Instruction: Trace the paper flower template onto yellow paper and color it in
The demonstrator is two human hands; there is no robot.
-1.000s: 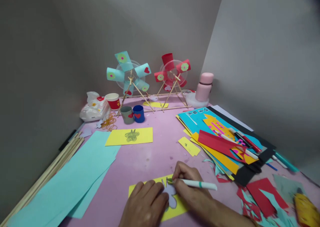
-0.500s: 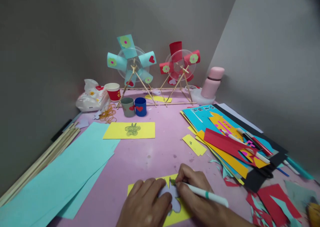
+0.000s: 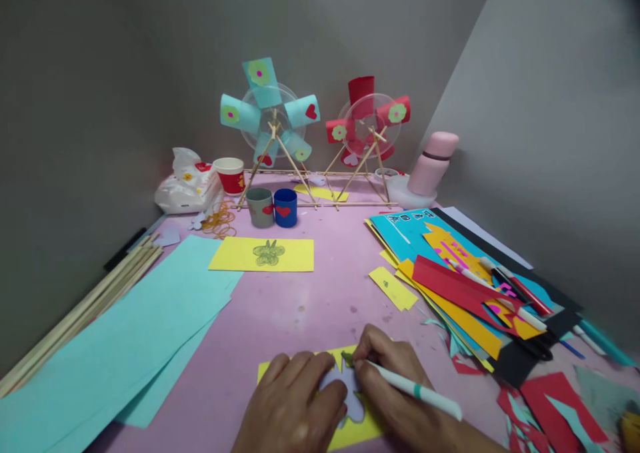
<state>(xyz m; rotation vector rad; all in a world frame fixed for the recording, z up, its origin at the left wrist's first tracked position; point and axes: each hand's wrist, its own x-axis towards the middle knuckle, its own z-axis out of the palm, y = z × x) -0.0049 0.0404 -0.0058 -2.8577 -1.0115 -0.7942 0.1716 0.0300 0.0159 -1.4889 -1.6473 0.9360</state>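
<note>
At the near edge of the pink table my left hand [image 3: 293,406] lies flat, fingers together, pressing a pale lilac flower-shaped cutout [image 3: 350,400] onto a yellow paper strip [image 3: 357,430]. My right hand [image 3: 395,386] pinches a white marker with a green tip [image 3: 415,391], its tip at the cutout's upper edge. Farther back lies a second yellow strip [image 3: 263,254] with a flower outline drawn on it.
Light blue sheets [image 3: 115,346] and wooden sticks [image 3: 75,316] lie left. A stack of coloured paper with pens [image 3: 465,273] sits right, red scraps [image 3: 550,406] nearer. At the back stand two paper wheels [image 3: 270,116], two small cups [image 3: 273,206], a red cup [image 3: 230,175] and a pink bottle [image 3: 433,163].
The view has tilted slightly, so the table items sit higher and further right. My right hand has shifted the marker tip a little along the cutout's top edge; my left hand stays pressed down.
</note>
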